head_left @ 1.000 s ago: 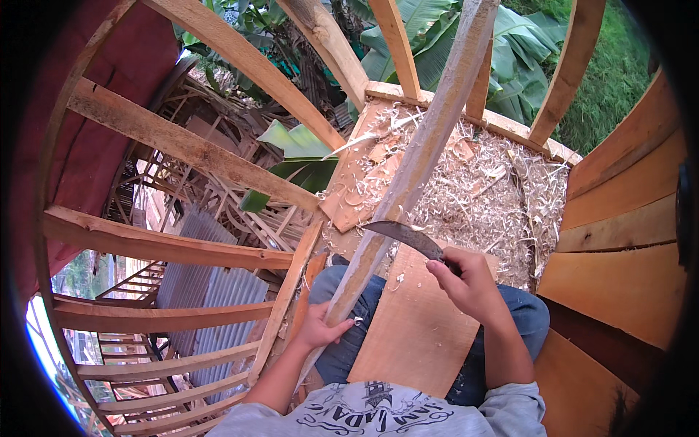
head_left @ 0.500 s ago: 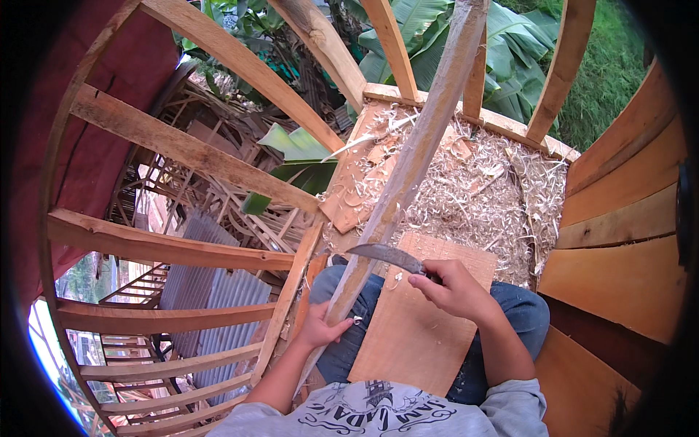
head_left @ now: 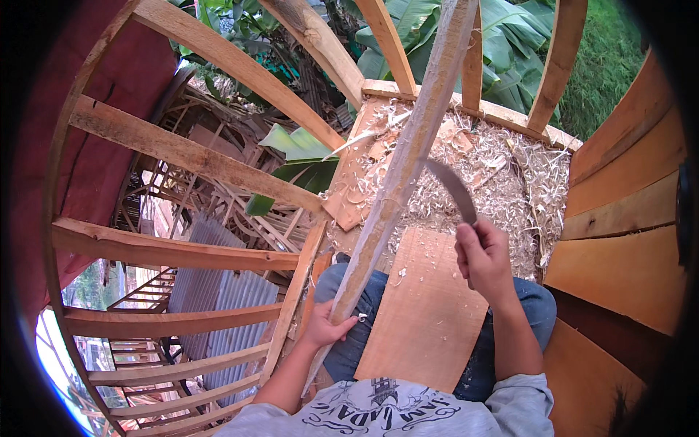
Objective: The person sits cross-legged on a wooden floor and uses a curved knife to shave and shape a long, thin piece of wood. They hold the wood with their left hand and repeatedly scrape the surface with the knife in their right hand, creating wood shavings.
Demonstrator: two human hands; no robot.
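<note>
Up swings the curved knife (head_left: 460, 195), clutched in the right hand (head_left: 484, 261), past the board's (head_left: 422, 313) far edge, seemingly between strokes, while the left hand (head_left: 325, 325) grasps the pole (head_left: 382, 218) left of the board.

Pole (head_left: 386, 211) at centre is pale grey, streaked tan lengthwise; curved knife blade (head_left: 457, 190), dark grey. Lower centre: board (head_left: 422, 313) is orange-tan, jeans (head_left: 536, 307) blue, shirt (head_left: 364, 419) grey with black print.

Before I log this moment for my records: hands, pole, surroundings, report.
Left hand gripping wooden pole. Right hand holding curved knife, tip near pole, contact unclear. Flat board on lap, shavings beyond.
</note>
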